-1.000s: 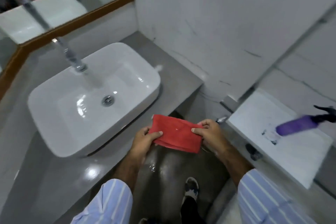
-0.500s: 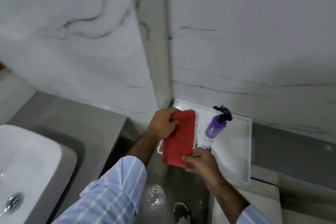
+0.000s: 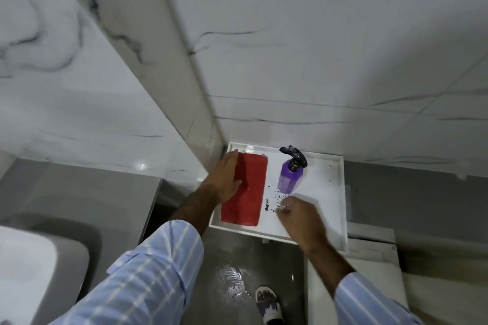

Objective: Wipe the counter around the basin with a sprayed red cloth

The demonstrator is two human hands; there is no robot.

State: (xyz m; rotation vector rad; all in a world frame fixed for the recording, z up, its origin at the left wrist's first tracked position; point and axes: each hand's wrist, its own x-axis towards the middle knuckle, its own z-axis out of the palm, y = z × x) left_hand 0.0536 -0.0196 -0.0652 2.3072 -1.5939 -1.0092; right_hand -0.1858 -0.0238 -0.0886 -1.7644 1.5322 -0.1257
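At the far left, the corner of the white basin comes into the picture, and it sits on the grey table that goes back to the marble wall. To the right of the table there is a gap with wet dark floor, where one foot in a sandal stands. Over this gap the left arm, in a sleeve with light blue stripes, reaches forward. The left hand lies flat with the fingers stretched out, and it presses on the left part of the red cloth. The cloth is folded into a long rectangle and lies on the left side of a white tray in the corner of the wall. Just beside the cloth, on the right, stands a purple spray bottle with a black trigger head, upright on the tray. Some dark marks are on the tray in front of the bottle. The right hand hovers over these marks, near the base of the bottle, with the fingers loosely curled; it is blurred, and it holds nothing that I can see.
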